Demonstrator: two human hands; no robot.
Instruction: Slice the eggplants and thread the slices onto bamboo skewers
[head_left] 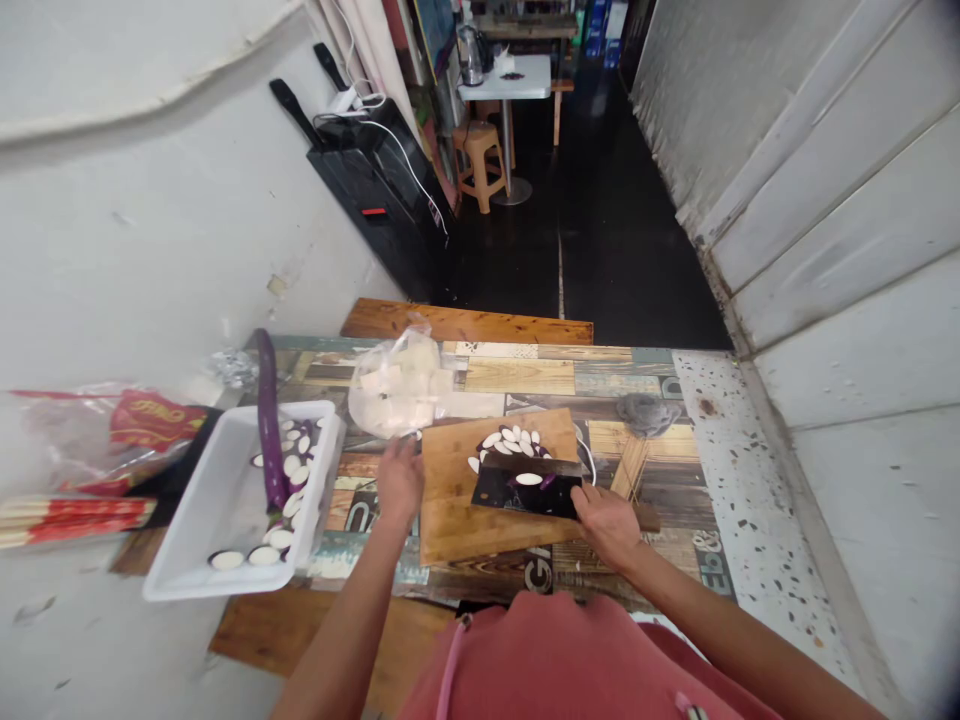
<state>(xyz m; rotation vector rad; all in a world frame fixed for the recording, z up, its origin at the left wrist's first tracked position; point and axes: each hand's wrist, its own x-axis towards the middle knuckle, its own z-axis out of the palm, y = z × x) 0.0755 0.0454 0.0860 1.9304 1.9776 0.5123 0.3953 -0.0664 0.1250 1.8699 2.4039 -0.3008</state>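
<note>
Apparently gathering purple-rimmed white oval slices on the far half of the tan wooden board, the right hand gripped a broad black cleaver, the left hand loosely spread, a level lift likely needed.

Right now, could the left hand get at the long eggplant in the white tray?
Likely yes: the left hand is beside the cutting board, only the rim of the white tray seems in between, and the long eggplant lies uncovered.

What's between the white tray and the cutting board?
In the head view, the left hand and a stretch of patterned tabletop; a plastic bag lies farther back.
</note>
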